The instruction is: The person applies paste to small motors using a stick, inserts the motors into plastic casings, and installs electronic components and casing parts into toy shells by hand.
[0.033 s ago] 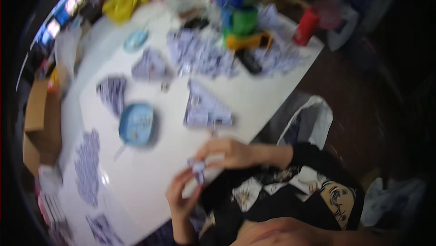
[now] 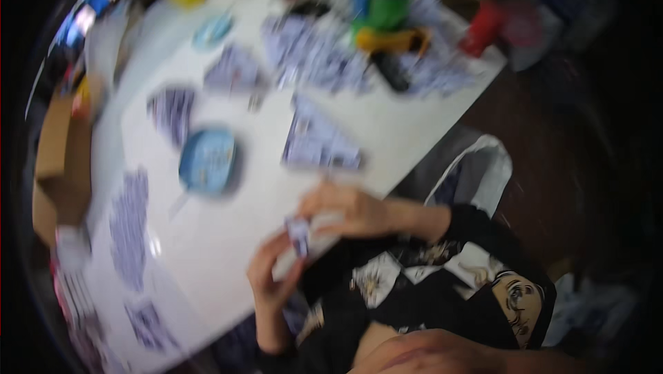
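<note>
Near the front edge of the table, my left hand (image 2: pixel 271 274) pinches a small purple-and-white piece (image 2: pixel 299 235) between thumb and fingers. On the far side of it, my right hand (image 2: pixel 349 212) has its fingers bent around the piece's upper end. Blur hides exactly what kind of piece it is. Just beyond my right hand lies a triangular group of similar purple pieces (image 2: pixel 319 140). To the left stands a light blue square dish (image 2: pixel 207 161) with small bits in it.
More purple pieces lie in a fan-shaped group (image 2: pixel 173 111), another group (image 2: pixel 233 70), a long strip (image 2: pixel 130 229) and a large heap (image 2: pixel 314 53). Farther off are a blue lid-like thing (image 2: pixel 212 31), a green-and-yellow toy-like object (image 2: pixel 388 22) and a red cup-shaped thing (image 2: pixel 483 31). A cardboard box (image 2: pixel 62 160) borders the left.
The view has shifted a little, so the table and its things sit higher in the picture. Both hands keep hold of the small piece.
</note>
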{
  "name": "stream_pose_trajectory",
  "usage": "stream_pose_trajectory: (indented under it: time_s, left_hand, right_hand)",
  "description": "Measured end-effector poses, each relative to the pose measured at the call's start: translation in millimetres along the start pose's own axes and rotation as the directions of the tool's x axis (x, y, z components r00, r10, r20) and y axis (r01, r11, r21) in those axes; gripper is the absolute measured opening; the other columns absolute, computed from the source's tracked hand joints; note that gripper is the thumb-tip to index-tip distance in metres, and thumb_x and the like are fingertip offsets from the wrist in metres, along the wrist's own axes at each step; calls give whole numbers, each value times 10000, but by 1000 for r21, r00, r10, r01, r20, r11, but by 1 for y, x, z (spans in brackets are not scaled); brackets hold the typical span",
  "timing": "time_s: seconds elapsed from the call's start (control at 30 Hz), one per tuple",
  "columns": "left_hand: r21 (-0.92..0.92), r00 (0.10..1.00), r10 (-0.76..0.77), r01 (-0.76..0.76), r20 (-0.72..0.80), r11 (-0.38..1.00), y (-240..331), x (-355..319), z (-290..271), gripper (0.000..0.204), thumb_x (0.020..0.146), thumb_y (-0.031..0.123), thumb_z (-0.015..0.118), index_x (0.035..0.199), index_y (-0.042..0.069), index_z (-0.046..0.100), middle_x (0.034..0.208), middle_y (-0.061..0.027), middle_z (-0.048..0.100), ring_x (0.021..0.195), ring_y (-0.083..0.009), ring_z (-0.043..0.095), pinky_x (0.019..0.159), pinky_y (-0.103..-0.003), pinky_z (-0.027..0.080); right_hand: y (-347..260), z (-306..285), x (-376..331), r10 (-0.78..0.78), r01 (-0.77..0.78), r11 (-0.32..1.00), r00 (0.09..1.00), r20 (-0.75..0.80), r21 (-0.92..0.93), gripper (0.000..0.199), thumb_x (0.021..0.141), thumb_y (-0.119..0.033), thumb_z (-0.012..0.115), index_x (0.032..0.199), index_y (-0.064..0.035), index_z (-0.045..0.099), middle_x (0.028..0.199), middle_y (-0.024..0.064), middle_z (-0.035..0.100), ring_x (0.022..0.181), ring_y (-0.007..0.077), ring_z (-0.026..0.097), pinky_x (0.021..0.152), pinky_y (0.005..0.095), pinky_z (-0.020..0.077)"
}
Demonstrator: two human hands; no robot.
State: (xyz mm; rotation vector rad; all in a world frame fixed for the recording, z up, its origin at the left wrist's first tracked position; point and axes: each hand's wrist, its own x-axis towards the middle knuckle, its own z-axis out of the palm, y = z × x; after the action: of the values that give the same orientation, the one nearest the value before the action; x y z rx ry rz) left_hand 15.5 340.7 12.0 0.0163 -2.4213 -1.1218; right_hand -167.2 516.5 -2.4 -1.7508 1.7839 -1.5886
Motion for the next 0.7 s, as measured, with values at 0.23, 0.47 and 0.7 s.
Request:
stream_pose_trajectory:
  time_s: [0.23, 0.47, 0.7]
  left_hand:
    - [-20, 942, -203, 206, -268, 978, -52, -9, 0, 389, 734, -33, 832, 1099, 17, 707, 1175, -165, 698, 1112, -271, 661, 970, -367, 511]
    - [-385, 878, -418, 311, -234, 869, -38, -23, 15, 359, 783, -124, 755, 1124, -55, 663, 1238, -210, 657, 1201, -269, 617, 1049, -397, 492]
    - [-560, 896, -429, 298, -116, 773, -28, -19, 19, 365, 827, -145, 696, 1172, -87, 592, 1301, -277, 599, 1248, -301, 588, 1081, -435, 483]
  right_hand:
    - [18, -6, 18, -96, 61, 922, 993, -74, -383, 403, 760, -38, 790, 1153, -58, 706, 1212, 69, 699, 1258, 297, 577, 1028, 465, 476]
    - [13, 2, 15, -137, 145, 845, 989, 53, -515, 293, 767, -97, 780, 1051, -56, 723, 1129, 29, 718, 1270, 263, 568, 1124, 477, 415]
    - [21, 7, 1, -244, 155, 848, 963, -113, -507, 94, 797, -143, 671, 847, -64, 679, 852, 56, 644, 1080, 241, 608, 1125, 561, 356]
